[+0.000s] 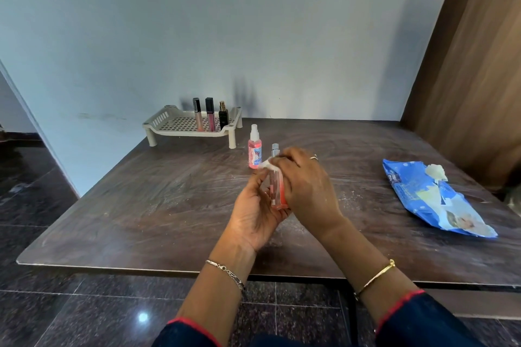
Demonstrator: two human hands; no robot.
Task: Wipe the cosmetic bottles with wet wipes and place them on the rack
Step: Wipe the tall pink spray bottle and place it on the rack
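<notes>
My left hand (pixel 253 211) holds a slim clear bottle with orange-pink liquid (pixel 275 191) upright over the table's middle. My right hand (pixel 304 189) wraps a white wet wipe (pixel 266 164) around the bottle's upper part. Just behind stands a pink spray bottle (pixel 255 149) with a clear cap. A silver-capped bottle (pixel 275 149) shows behind my fingers; I cannot tell whether it is separate. At the back, the beige rack (pixel 169 128) carries two lip gloss tubes (pixel 197 114) (pixel 210 114) and a small black perfume bottle (pixel 223 115).
A blue wet-wipe pack (pixel 428 197) lies at the table's right side with a wipe sticking out of it (pixel 436 172). The dark wooden table (pixel 141 205) stands against a pale wall. A brown wooden panel (pixel 479 79) rises on the right. Dark tiled floor lies to the left.
</notes>
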